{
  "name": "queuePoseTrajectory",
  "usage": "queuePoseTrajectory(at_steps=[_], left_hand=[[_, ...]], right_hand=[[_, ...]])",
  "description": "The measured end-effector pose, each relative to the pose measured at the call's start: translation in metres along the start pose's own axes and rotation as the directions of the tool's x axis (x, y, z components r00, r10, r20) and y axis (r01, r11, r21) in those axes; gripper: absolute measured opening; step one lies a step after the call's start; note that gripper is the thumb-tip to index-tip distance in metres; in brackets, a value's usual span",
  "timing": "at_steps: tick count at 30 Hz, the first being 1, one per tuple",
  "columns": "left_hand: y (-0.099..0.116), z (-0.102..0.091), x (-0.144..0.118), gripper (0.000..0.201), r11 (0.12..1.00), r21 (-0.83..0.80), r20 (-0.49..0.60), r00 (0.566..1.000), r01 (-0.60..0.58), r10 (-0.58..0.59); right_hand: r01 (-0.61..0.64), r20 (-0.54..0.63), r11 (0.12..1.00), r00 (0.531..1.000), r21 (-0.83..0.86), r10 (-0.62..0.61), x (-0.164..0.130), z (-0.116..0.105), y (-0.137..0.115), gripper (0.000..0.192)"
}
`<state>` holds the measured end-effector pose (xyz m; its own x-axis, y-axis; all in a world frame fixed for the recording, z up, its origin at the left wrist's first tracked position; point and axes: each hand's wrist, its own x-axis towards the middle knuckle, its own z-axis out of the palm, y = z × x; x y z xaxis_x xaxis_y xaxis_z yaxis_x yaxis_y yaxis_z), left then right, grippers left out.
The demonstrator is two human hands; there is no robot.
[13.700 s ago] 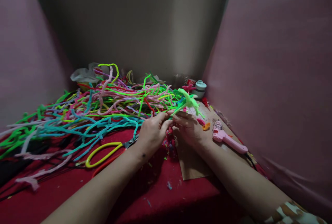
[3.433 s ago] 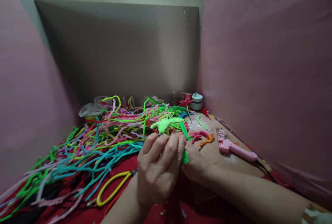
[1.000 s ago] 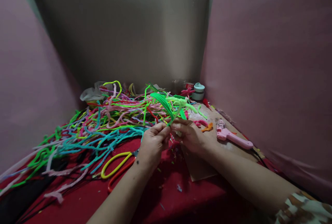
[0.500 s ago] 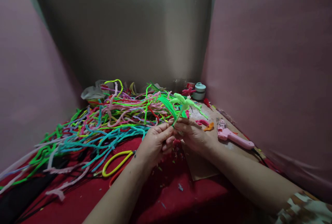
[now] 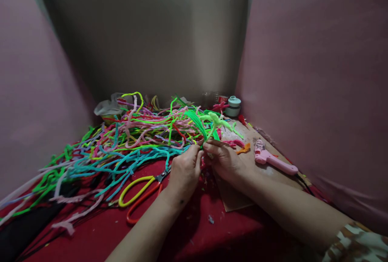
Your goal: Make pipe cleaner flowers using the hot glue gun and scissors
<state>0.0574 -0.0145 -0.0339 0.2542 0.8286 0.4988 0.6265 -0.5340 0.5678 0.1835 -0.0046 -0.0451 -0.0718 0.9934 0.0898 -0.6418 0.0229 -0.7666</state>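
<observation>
Left hand (image 5: pixel 184 169) and right hand (image 5: pixel 226 160) pinch a fuzzy green flower (image 5: pixel 214 120); the red label (image 5: pixel 222 99) beyond them I can't read.

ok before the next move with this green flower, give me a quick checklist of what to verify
1. Light-green chenille flower supported: ok, its stem is pinched in the right hand.
2. Left hand gripping securely: cannot tell, its fingertips meet the right hand's at the stem base and hide what they pinch.
3. Darker green leaf fastened to the stem: cannot tell, the fingers cover the join.
4. Scissors fully visible: not ok, the blade tips are hidden.
5. Pink glue gun set down: ok, it lies on the cardboard.
</observation>
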Motion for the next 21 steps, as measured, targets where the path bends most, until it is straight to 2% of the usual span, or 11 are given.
queuePoseTrajectory(at_steps=[3, 7, 10, 15, 18, 21], left_hand=[[-0.002, -0.002, 0.001, 0.02, 0.997, -0.068, -0.01, 1.0, 0.02, -0.021], [-0.003, -0.007, 0.005, 0.023, 0.933, -0.327, 0.059, 0.988, 0.152, -0.141], [0.0, -0.012, 0.009, 0.024, 0.791, -0.541, 0.175, 0.958, 0.288, -0.228], [0.007, -0.019, 0.011, 0.03, 0.535, -0.721, 0.341, 0.898, 0.44, -0.277], [0.006, -0.021, 0.009, 0.027, 0.345, -0.788, 0.459, 0.86, 0.51, -0.223], [0.002, -0.021, 0.007, 0.023, 0.15, -0.796, 0.578, 0.81, 0.587, -0.1]], right_hand=[[0.004, 0.024, 0.999, 1.0, -0.053, -0.003, -0.001, 0.001, -0.001, 0.01], [0.021, 0.101, 0.984, 0.995, -0.176, -0.003, -0.004, 0.001, -0.006, 0.012], [0.033, 0.13, 0.977, 0.992, -0.21, -0.005, -0.005, -0.001, -0.009, 0.013], [0.049, 0.171, 0.966, 0.985, -0.254, -0.005, -0.001, -0.004, -0.012, 0.009], [0.014, 0.193, 0.971, 0.981, -0.237, 0.033, 0.0, -0.004, -0.014, 0.013], [-0.02, 0.25, 0.98, 0.966, -0.199, 0.07, -0.001, -0.005, -0.013, 0.014]])
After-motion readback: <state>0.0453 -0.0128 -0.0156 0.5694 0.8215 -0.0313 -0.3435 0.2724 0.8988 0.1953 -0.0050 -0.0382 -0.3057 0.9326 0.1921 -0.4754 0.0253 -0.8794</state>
